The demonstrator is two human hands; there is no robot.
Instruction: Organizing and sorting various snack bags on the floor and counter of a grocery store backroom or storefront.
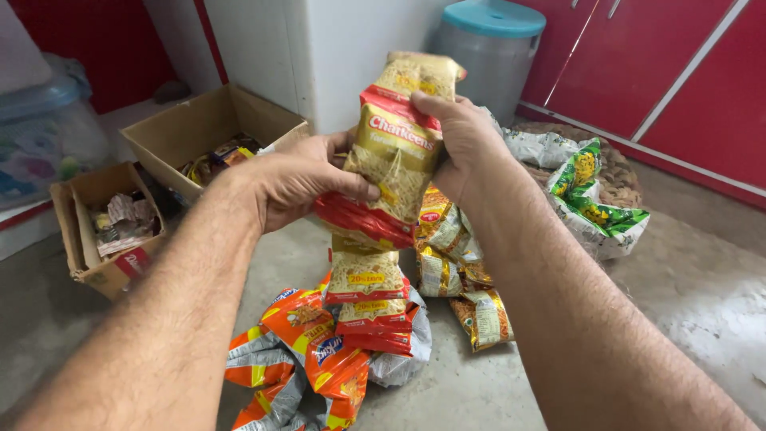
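Over grey concrete floor point(702, 303) strewn with snack bags, left hand point(291, 179) and right hand point(463, 144) clamp fingers around a light, crinkly, slippery red-and-gold plastic noodle packet strip point(391, 152), best gripped at its sealed edges.

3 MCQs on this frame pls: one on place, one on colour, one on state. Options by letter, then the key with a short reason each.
1. Where is the bigger cardboard box?
A. Upper left, on the floor
B. On top of the bin
C. Right, against the red cupboards

2. What colour is the lid of the grey bin?
A. Red
B. Teal
C. Yellow

3. How is the strip of noodle packets held?
A. Lying untouched on the floor
B. Pinched in one hand only
C. Gripped by both hands, its lower end hanging down

Key:
1 A: the open box sits left of the white cabinet, behind a smaller box.
2 B: the round lid is teal.
3 C: the left hand grips the side, the right hand the top, and packets trail to the floor.
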